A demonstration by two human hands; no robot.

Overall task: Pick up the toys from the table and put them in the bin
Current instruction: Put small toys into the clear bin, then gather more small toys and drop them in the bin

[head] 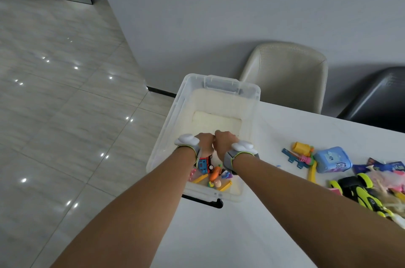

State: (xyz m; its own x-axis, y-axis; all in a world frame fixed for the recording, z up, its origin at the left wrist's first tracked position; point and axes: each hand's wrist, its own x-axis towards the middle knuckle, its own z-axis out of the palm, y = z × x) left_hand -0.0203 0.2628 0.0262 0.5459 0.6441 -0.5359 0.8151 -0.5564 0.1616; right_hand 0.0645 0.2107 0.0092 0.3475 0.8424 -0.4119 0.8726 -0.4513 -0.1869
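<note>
A clear plastic bin (166, 136) stands at the table's left end. In its near part lie a blue toy train (205, 164), an orange carrot figure (214, 174) and yellow pieces (199, 179). My left hand (205, 142) and my right hand (223, 142) hang side by side over the middle of the bin, wrists bent down. Their fingers point away from me and are hidden, so any hold is unseen. More toys lie on the table to the right: a yellow toy (302, 148), a blue packet (332, 159) and a black and lime car (359, 191).
The white table (219, 234) ends just left of the bin, with tiled floor (65, 114) beyond. A beige chair (287, 74) and a dark chair (379, 96) stand at the far side against the wall. A tangle of small toys reaches the right edge.
</note>
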